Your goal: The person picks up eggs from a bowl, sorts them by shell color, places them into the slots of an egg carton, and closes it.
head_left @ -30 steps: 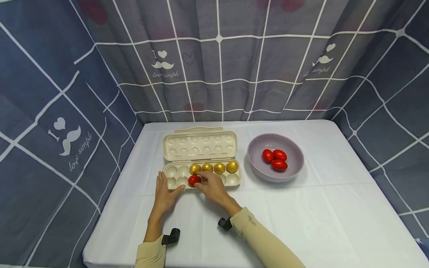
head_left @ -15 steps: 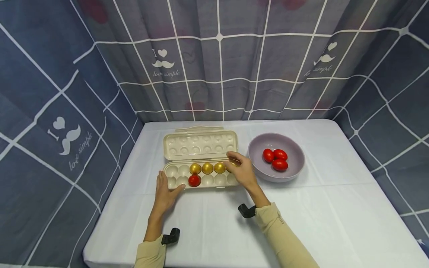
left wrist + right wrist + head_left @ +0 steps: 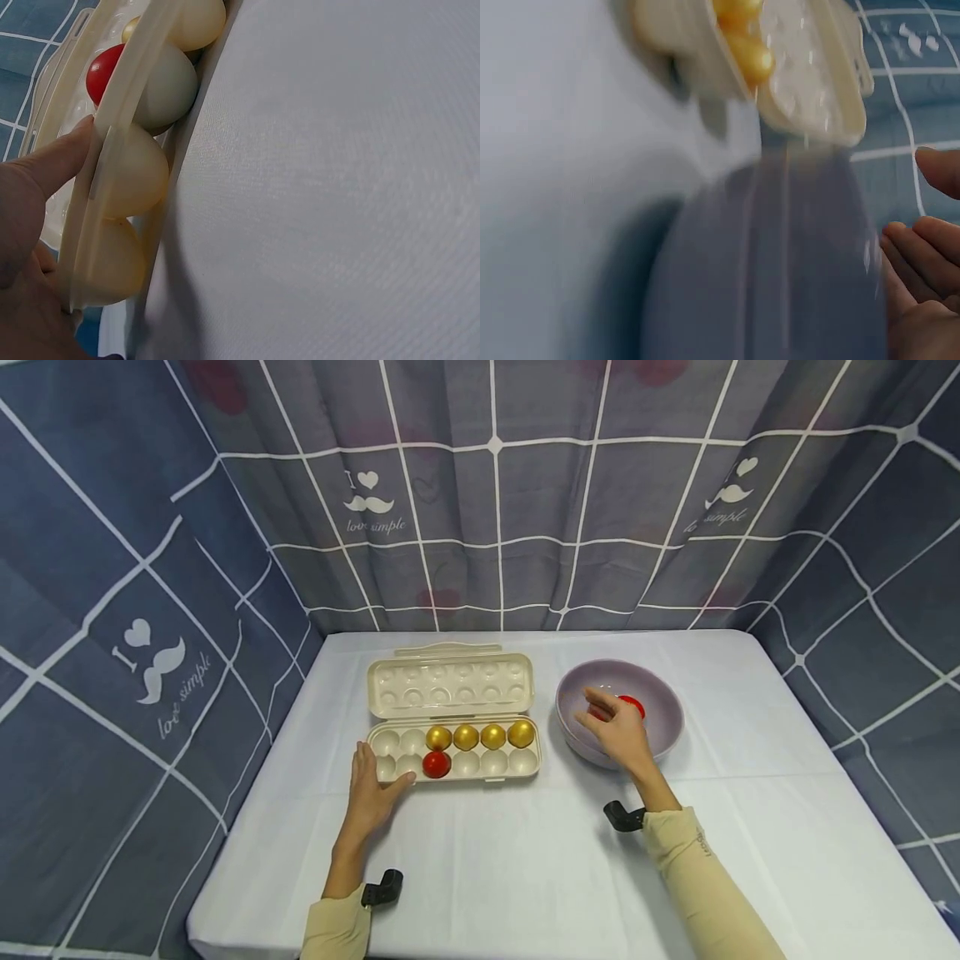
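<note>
An egg carton (image 3: 467, 779) lies with its lid (image 3: 450, 687) folded back. Several gold eggs (image 3: 466, 737) fill part of its back row, and one red egg (image 3: 437, 765) sits in the front row. My left hand (image 3: 371, 797) grips the carton's front left corner, its thumb (image 3: 66, 159) on the front rim in the left wrist view. Over the purple bowl (image 3: 663, 727) is my right hand (image 3: 621, 735), thumb and fingers apart with nothing between them. Beyond it shows a red egg (image 3: 634, 704) in the bowl; the hand hides most of the others.
A white cloth (image 3: 510, 868) covers the table. Grey-blue curtains with white lines (image 3: 450, 577) stand close behind it and on both sides. The bowl stands a little to the right of the carton.
My right hand has left the red egg in the front row and moved right, past the carton's right end, to above the bowl. The left hand has stayed at the carton's corner.
</note>
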The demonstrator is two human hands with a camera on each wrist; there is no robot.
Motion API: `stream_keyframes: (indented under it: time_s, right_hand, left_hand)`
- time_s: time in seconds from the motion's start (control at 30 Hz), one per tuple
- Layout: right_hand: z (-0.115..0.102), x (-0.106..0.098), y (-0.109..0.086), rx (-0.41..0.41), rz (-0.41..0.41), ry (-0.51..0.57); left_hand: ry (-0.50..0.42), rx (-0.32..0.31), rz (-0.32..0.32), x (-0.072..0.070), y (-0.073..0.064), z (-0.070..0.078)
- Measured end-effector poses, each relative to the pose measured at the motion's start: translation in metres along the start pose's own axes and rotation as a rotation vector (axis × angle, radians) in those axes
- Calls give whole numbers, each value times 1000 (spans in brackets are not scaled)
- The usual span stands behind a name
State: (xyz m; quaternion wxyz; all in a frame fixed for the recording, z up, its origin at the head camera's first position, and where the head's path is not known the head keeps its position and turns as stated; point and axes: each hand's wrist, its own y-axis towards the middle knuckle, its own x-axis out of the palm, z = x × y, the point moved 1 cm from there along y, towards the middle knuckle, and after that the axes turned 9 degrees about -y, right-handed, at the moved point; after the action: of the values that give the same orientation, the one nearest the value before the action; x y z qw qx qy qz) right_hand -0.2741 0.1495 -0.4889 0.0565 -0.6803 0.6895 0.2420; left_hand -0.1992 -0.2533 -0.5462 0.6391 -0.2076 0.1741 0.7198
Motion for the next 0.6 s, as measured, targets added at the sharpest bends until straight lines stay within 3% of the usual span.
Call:
stream_keyframes:
  time_s: [0.2,0.6]
  right_hand:
    - [16,-21,4,117,-38,35]
    - [25,-23,19,228,-71,-64]
  left_hand:
    - [4,2,7,-4,0,0]
    - [0,-2,2,-2,0,1]
